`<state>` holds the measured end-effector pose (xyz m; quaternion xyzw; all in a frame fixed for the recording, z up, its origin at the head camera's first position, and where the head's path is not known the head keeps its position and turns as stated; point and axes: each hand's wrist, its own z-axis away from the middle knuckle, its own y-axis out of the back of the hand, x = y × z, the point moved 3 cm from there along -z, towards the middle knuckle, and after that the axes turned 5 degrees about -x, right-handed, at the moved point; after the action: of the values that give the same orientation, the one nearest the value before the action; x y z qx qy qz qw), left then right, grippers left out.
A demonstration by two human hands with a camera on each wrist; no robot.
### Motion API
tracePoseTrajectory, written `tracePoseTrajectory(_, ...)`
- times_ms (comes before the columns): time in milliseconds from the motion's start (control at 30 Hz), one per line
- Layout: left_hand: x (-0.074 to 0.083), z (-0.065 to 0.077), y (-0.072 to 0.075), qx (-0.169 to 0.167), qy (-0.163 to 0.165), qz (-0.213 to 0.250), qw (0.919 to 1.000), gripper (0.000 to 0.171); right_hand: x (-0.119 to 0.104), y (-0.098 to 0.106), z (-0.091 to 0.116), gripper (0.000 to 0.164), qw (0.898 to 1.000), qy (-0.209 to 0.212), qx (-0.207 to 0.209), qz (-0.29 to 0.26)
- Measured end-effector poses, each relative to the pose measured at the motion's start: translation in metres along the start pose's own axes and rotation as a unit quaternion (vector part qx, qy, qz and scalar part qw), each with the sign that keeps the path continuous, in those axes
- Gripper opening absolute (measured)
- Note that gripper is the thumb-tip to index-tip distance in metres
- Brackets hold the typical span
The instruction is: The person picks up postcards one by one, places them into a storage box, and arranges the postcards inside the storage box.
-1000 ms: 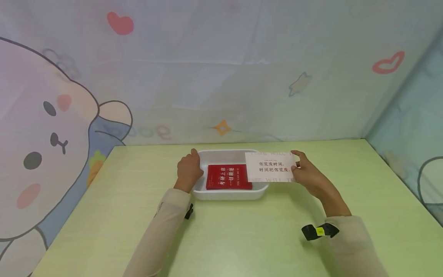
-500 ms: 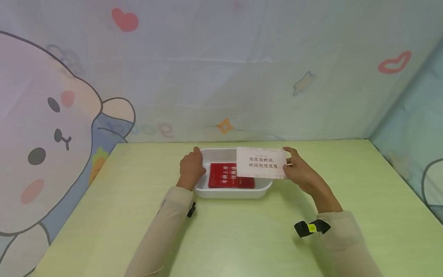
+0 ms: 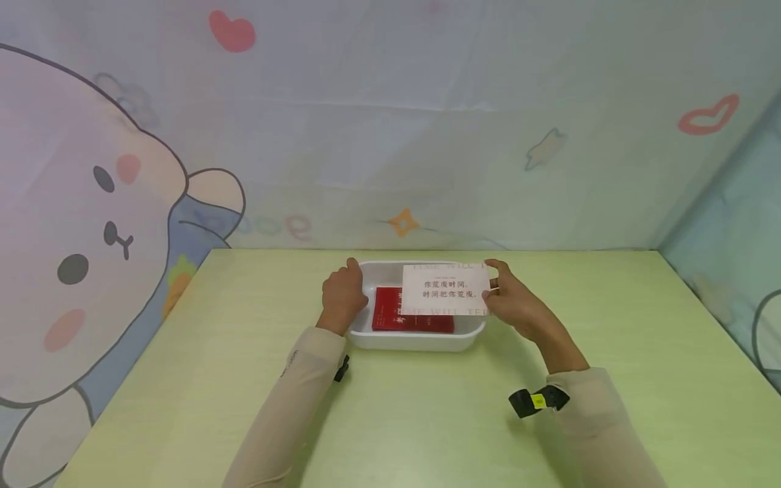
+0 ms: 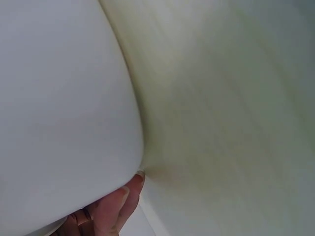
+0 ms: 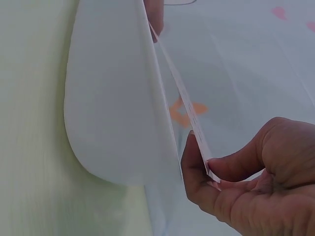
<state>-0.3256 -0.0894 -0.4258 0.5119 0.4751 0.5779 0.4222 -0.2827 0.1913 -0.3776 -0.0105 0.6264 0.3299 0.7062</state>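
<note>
My left hand [image 3: 343, 293] grips the left end of a white plastic tray [image 3: 417, 344]. In the left wrist view its fingers [image 4: 110, 209] curl under the tray's outer wall [image 4: 69, 118]. With thumb and fingers my right hand [image 3: 515, 305] pinches the right edge of a white card [image 3: 444, 289] printed with Chinese text. The card hovers over the tray's right part, and in the right wrist view this card [image 5: 189, 105] shows edge-on above the rim. Inside the tray lie red cards [image 3: 421, 325] with white lettering, partly hidden behind the white card.
The tray stands near the back of a pale green table [image 3: 403, 420]. Behind it hangs a backdrop cloth [image 3: 390, 135] with cartoon prints. A black strap with a yellow label [image 3: 538, 401] sits at my right wrist.
My right hand has carried the white card leftward, so it covers more of the red cards. The left hand keeps its hold on the tray. The whole view has shifted slightly.
</note>
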Motion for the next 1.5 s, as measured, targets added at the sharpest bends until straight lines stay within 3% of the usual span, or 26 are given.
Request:
tracePoseTrajectory(533,-0.001,-0.004,-0.001,-0.003,-0.004,-0.002,1.0000,0.046,-0.009,-0.014,-0.011,0.066,1.000,0.006,0.005,0.021)
tracePoseTrajectory(1133,-0.002,-0.004,-0.001,-0.004,-0.002,-0.006,1.0000,0.042,0.003,-0.033,-0.034,0.065,1.000,0.004,-0.016,0.011)
tracePoseTrajectory(1500,0.001,-0.009,-0.009,-0.011,0.004,-0.014,0.9998,0.045,0.007,-0.034,-0.040,0.066,1.000,-0.002,-0.016,0.026)
